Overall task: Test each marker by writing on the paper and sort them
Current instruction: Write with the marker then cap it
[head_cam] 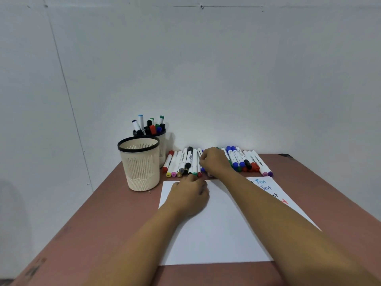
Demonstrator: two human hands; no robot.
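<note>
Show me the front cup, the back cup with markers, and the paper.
front cup (141, 168): head view, slatted front wall.
back cup (162, 149): head view, right wall below the rim.
paper (210, 234): head view, bare middle of the sheet.

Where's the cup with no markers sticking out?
In the head view, the near cup stands left on the table, just in front of the marker-filled cup and left of the marker row.

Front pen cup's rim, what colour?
Black, atop the cream slotted cup; head view shows it best.
</note>
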